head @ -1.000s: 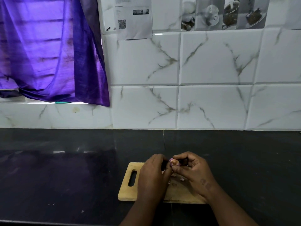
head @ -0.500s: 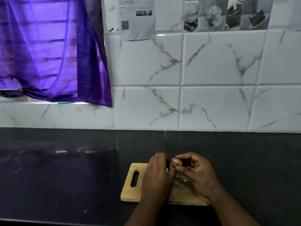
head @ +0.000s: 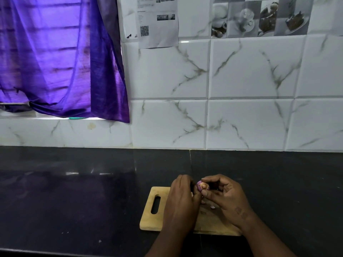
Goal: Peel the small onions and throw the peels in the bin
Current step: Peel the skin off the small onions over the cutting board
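A small purple onion (head: 201,187) with a pale, partly bared end sits between my two hands, just above a wooden cutting board (head: 150,220). My left hand (head: 182,201) grips it from the left with curled fingers. From the right, my right hand (head: 225,197) pinches it with thumb and forefinger at the pale end. A small pale scrap of peel (head: 212,207) lies on the board under my right hand. No bin is in view.
The board has a handle slot (head: 155,204) at its left end and lies on a black counter (head: 74,201). A white marble-tiled wall (head: 241,117) rises behind. A purple curtain (head: 55,62) hangs at the upper left.
My hands have stayed together over the board, and my right fingers have shifted on the onion, so more of its purple skin and pale end shows. The view has drifted slightly.
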`<state>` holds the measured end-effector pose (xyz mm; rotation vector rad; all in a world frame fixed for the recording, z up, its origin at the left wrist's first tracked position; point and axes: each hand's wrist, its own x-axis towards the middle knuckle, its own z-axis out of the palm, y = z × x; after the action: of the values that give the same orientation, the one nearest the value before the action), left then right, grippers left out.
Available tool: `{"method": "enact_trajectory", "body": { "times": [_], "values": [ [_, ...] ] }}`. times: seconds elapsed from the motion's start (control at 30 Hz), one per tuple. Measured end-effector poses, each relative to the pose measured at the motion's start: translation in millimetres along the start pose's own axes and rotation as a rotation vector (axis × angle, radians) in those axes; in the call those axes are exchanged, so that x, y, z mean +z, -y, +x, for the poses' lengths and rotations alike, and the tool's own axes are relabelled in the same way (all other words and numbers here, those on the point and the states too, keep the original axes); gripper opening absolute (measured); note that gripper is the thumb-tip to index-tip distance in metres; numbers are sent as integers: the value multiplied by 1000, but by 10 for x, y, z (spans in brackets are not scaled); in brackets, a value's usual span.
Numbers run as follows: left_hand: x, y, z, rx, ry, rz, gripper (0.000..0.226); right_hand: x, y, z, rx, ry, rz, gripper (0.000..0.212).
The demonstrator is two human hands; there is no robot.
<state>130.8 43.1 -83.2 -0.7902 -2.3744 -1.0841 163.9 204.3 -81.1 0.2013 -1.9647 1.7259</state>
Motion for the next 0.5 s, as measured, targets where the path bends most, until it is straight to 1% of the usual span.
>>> {"method": "enact_trajectory", "body": {
  "times": [0.07,0.13,0.17,0.2,0.3,0.5],
  "values": [
    [-14,1,7,-79,-62,-59,13,-9,8,-8,-22,1,6,29],
    [-57,19,31,-228,-210,-200,21,-25,30,-22,-54,-25,47,31],
    [-74,29,38,-262,-248,-245,23,-37,31,-24,-60,-48,67,33],
    [-81,27,34,-253,-243,-244,23,-50,32,-22,-60,-59,72,34],
    [-57,15,-4,-170,-130,-126,16,-32,25,-19,-42,-43,54,31],
    [-30,92,23,-109,-138,-54,22,13,66,-37,-2,-34,63,27]
  ]
}}
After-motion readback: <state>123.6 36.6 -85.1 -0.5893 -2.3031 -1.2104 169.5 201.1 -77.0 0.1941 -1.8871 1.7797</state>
